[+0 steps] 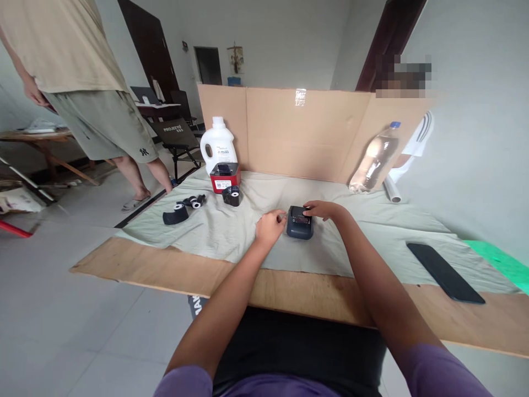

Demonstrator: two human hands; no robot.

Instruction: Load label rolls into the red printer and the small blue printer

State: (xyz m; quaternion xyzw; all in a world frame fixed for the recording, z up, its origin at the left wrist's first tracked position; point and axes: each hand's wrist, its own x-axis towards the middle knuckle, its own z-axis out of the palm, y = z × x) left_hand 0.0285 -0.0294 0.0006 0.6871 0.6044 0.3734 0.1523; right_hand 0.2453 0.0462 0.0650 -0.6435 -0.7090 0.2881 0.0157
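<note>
A small dark grey box-shaped device (299, 225) sits on the pale cloth (248, 231) in the middle of the table. My left hand (269, 227) is curled against its left side, fingers closed, touching it. From the right, my right hand (323, 209) reaches over the device, fingertips resting on its top. A red and black box (225, 176) stands further back on the left, with a black roll holder (232, 196) in front of it and several small black and white rolls (184, 208) to its left.
A white jug (218, 143) and a cardboard screen (297, 132) stand at the back; a clear bottle (374, 160) leans against the screen at right. A black phone (444, 272) lies at right. A person stands at far left, another behind the screen.
</note>
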